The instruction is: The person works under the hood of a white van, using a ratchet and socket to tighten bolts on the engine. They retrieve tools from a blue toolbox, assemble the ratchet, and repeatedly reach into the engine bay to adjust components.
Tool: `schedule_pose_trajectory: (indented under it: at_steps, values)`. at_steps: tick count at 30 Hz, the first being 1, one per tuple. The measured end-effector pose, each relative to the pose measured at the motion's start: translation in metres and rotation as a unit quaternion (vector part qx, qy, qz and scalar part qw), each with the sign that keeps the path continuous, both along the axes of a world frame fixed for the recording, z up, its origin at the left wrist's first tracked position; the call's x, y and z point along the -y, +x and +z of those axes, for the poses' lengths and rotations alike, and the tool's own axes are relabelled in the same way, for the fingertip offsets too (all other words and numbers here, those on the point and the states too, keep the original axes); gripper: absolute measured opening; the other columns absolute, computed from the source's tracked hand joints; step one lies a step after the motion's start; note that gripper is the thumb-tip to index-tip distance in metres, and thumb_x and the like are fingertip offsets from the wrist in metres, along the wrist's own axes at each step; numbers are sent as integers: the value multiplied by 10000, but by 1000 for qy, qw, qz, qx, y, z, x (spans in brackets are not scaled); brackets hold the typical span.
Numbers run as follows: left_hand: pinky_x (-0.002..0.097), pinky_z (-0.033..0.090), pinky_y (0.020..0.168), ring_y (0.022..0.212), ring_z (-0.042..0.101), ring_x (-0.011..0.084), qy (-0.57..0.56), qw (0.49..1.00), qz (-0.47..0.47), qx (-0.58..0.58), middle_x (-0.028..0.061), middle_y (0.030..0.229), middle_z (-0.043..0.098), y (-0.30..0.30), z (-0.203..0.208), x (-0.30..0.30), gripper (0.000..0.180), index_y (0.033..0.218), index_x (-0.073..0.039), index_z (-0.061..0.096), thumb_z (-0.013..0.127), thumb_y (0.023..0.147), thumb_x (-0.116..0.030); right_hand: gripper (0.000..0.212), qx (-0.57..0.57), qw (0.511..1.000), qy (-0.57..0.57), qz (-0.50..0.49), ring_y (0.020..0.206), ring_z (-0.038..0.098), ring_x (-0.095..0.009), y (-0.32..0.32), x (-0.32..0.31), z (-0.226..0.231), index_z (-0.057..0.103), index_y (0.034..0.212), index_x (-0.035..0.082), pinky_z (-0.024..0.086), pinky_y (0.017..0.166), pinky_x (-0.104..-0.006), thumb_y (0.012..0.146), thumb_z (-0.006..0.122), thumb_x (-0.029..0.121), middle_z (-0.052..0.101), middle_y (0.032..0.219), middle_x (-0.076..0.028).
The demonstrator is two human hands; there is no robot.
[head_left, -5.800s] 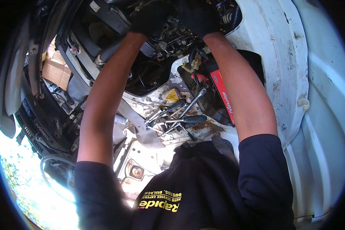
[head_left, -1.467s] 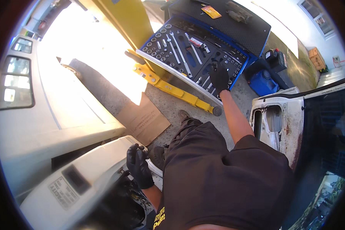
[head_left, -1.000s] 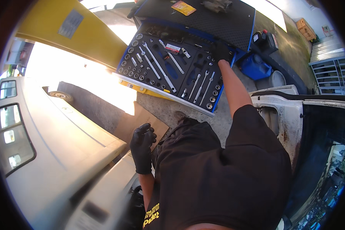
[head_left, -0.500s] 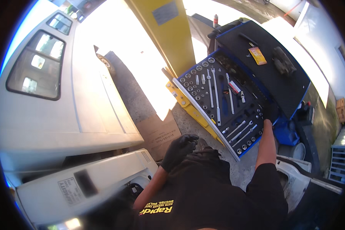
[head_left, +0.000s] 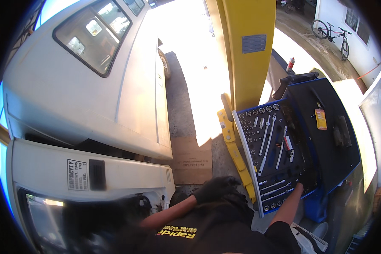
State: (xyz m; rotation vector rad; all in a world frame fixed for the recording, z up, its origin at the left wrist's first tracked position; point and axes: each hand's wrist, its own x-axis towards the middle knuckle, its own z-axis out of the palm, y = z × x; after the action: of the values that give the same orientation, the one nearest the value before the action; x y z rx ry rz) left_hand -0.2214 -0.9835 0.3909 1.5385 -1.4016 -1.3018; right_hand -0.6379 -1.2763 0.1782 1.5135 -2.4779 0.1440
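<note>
A blue tool drawer (head_left: 246,161) stands pulled out at my right, its dark insert holding several chrome sockets (head_left: 261,110), long ratchet handles and bars (head_left: 263,165), and extension bars (head_left: 273,187). A small red-and-white box (head_left: 288,143) lies on top of the tools. My right hand (head_left: 310,171), in a black glove, reaches into the drawer's right side; its fingers blend into the dark insert. In front of my body hovers my left hand (head_left: 216,189), also black-gloved, with fingers curled together. Whatever it may hold is hidden.
Behind the drawer, the cabinet's black top (head_left: 332,101) carries a yellow packet (head_left: 321,119) and a dark object. A yellow post (head_left: 249,72) with a low yellow arm (head_left: 237,158) rises beside it. A white vehicle (head_left: 127,97) fills the left; cardboard (head_left: 192,161) covers some floor.
My view has turned, so the drawer and post sit further right and lower. My right hand remains in the drawer's right side; my left hand stays curled before my body.
</note>
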Motion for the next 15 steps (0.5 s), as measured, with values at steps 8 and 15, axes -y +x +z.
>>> schedule_pose_trajectory:
  at_steps: [8, 15]
  values:
    - [355, 528, 967, 1089, 711, 247, -28, 999, -8, -28, 142, 1198, 735, -6, 8, 14, 329, 1287, -49, 679, 646, 1013, -227, 396, -12, 999, -12, 38, 944, 725, -273, -9, -6, -1, 734, 1176, 147, 567, 799, -440, 1033, 548, 466, 737, 1085, -109]
    - [373, 529, 972, 1089, 707, 269, -27, 999, -18, 14, 165, 1205, 730, -6, 10, 14, 334, 1298, -41, 677, 647, 1016, -218, 387, -30, 998, -38, 44, 948, 723, -266, -2, -8, -8, 729, 1185, 153, 566, 801, -442, 1036, 544, 459, 734, 1089, -102]
